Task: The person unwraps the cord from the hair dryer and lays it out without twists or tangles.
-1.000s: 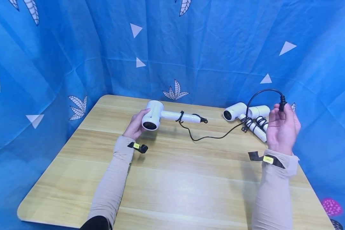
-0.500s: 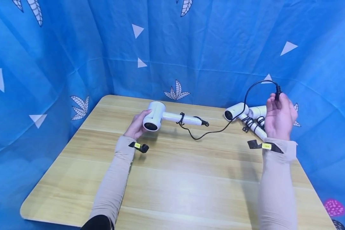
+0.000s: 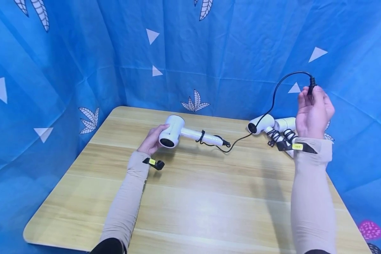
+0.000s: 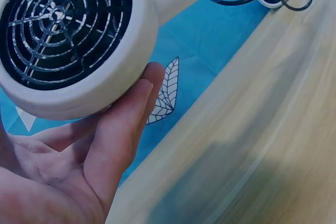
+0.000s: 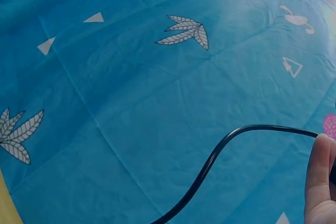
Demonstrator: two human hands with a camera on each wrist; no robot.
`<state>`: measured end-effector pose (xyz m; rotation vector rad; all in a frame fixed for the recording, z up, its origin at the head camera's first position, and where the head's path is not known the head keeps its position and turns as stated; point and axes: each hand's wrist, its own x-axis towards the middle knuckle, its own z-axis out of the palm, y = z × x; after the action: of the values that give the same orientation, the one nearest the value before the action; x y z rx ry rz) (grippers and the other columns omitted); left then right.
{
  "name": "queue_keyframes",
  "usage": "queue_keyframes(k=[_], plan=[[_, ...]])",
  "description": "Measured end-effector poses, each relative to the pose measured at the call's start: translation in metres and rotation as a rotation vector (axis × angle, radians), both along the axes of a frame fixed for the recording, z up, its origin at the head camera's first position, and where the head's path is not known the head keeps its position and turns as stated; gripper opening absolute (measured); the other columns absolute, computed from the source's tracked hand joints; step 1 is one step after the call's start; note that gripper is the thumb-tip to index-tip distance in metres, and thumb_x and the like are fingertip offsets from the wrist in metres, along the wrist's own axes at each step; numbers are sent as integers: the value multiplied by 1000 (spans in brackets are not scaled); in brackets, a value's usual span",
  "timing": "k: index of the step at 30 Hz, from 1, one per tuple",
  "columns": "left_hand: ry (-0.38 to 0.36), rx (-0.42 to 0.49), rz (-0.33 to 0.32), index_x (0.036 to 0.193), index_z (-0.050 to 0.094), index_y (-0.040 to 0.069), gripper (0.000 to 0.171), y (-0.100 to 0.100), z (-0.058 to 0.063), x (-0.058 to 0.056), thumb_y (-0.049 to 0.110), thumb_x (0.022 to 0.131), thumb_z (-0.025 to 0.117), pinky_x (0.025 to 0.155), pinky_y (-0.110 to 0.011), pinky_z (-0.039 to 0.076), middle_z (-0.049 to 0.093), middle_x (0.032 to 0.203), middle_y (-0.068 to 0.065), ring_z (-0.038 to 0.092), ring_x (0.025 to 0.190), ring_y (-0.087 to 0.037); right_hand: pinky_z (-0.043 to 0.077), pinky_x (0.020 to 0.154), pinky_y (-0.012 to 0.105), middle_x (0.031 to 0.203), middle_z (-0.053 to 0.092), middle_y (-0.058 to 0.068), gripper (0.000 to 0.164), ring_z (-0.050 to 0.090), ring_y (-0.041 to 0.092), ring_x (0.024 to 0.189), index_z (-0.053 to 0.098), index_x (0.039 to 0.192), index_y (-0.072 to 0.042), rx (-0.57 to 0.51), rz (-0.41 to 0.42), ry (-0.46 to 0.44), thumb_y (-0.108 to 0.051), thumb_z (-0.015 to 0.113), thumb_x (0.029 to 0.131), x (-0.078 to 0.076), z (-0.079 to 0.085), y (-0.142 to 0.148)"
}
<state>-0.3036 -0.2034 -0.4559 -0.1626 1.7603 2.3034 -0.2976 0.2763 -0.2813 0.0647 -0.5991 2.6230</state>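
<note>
A white hair dryer is held by its barrel in my left hand, above the table's left-middle part, its handle pointing right. The left wrist view shows the round black grille on the barrel's end, with fingers gripping from below. Black cord loops round the handle and runs right in a long curve. At its far end my right hand pinches the black plug, raised high over the table's right side. Only the fingertips and a length of cord show in the right wrist view.
Two more white hair dryers, the nearer one and another, lie at the table's back right, with cords wrapped round their handles. My right wrist overlaps them. A blue patterned curtain surrounds the wooden table.
My right hand has risen with the plug, drawing more cord up and shortening the slack near the handle. The held hair dryer has dipped slightly, its handle end tilting lower.
</note>
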Motion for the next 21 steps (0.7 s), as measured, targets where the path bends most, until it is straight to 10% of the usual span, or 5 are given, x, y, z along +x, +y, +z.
queue_keyframes(k=[21], plan=[[4,-27,-5,114,62,13,24,-3,-8,-4,33,100,63,70,-26,63,73,92,4,72,82,-11,61,53,35,88,72,26,23,67,30,65,63,121,6,-180,-15,36,3,63,98,16,69,16]])
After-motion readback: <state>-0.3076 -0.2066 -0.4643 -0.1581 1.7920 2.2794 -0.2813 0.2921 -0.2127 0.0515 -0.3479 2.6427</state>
